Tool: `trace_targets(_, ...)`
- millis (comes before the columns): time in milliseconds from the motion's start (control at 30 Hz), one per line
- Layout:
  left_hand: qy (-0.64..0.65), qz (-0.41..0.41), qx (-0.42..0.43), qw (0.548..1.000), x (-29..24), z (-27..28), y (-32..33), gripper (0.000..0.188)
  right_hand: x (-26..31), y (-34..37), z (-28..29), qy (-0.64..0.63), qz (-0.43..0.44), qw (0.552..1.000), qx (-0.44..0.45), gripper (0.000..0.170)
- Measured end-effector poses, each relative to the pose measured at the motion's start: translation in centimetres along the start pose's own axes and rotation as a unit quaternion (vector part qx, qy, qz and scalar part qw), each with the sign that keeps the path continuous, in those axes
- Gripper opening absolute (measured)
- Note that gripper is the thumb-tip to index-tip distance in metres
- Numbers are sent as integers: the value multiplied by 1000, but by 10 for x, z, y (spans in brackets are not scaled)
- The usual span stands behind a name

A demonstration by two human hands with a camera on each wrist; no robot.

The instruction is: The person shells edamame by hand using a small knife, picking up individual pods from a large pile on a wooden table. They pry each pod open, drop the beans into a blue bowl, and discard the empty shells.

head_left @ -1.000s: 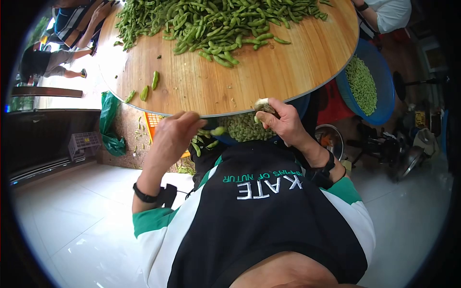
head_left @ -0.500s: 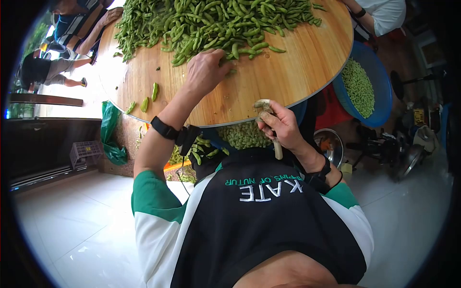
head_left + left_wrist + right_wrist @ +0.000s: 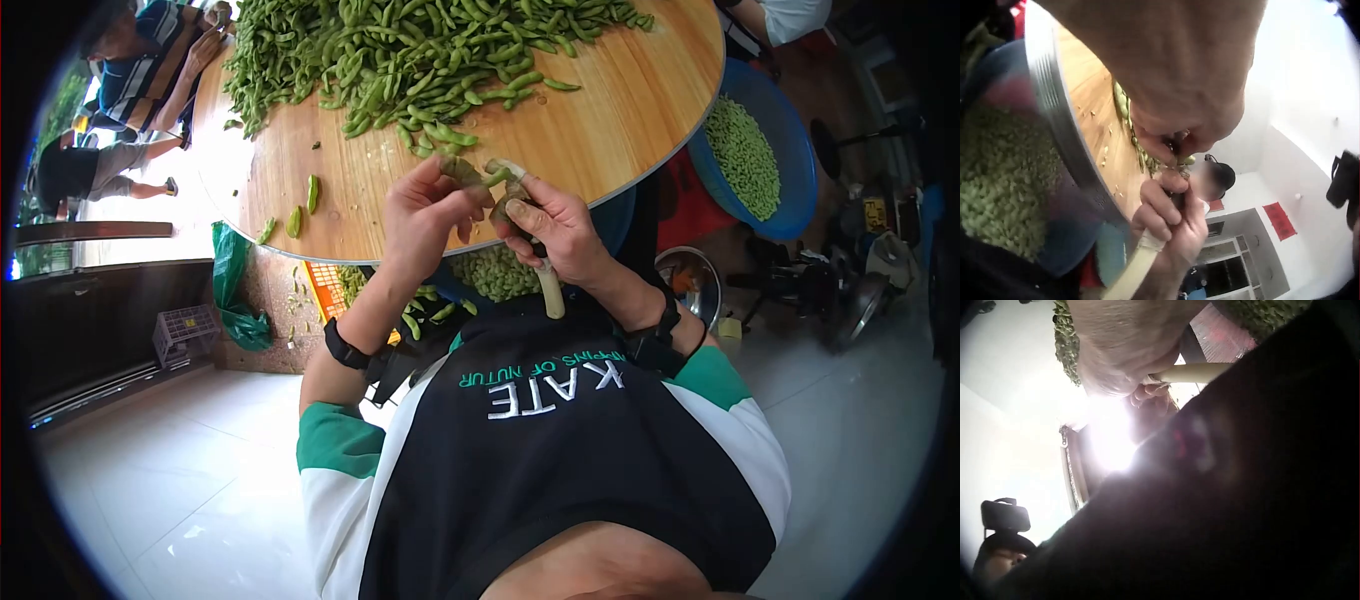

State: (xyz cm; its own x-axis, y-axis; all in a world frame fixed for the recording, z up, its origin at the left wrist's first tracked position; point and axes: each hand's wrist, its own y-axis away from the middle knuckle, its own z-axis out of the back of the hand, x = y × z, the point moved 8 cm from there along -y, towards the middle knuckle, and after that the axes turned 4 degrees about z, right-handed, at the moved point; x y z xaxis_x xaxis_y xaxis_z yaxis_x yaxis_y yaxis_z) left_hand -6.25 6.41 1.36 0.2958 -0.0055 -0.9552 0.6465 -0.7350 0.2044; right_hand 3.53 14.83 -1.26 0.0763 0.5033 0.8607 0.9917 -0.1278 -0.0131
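Note:
In the head view my left hand (image 3: 430, 215) is raised over the near edge of the round wooden table (image 3: 620, 120). It pinches a green soybean pod (image 3: 495, 177) between thumb and fingers, right at the fingertips of my right hand (image 3: 560, 235). The right hand grips a slim tool by its pale handle (image 3: 551, 292), which sticks out below the fist; the tool's working end is hidden by the fingers. Pale coverings wrap some fingertips. A large heap of soybean pods (image 3: 400, 60) lies beyond the hands. Shelled beans (image 3: 495, 275) fill a basin under the table edge.
A blue basin (image 3: 798, 185) of shelled beans stands at the right, near a metal bowl (image 3: 708, 290). Three loose pods lie at the table's left. An orange crate (image 3: 328, 285) and a green bag (image 3: 235, 300) are below. Another person (image 3: 140, 70) sits at the far left.
My left hand reached to the pod heap, then came back with a pod to meet the right hand. The right hand has shifted slightly left, still holding the tool.

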Motion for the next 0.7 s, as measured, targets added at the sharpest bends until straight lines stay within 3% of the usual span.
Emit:
trace_targets(367, 13, 61, -6, 998, 19, -8, 12, 9, -1, 14, -5, -128, -31, 991, 29, 48)
trace_targets(467, 15, 44, -24, 999, 20, -8, 14, 10, 2, 15, -6, -134, -27, 991, -5, 33)
trace_targets(567, 32, 14, -29, 999, 24, -7, 13, 10, 1, 15, -6, -134, -42, 989, -41, 31)
trace_targets(633, -9, -73, -52, 996, 17, -5, 14, 9, -1, 13, -5, -139, -32, 988, -53, 30)
trace_targets(700, 51, -25, -28, 998, 26, -3, 9, 9, -1, 13, -1, -143, -23, 987, -65, 29)
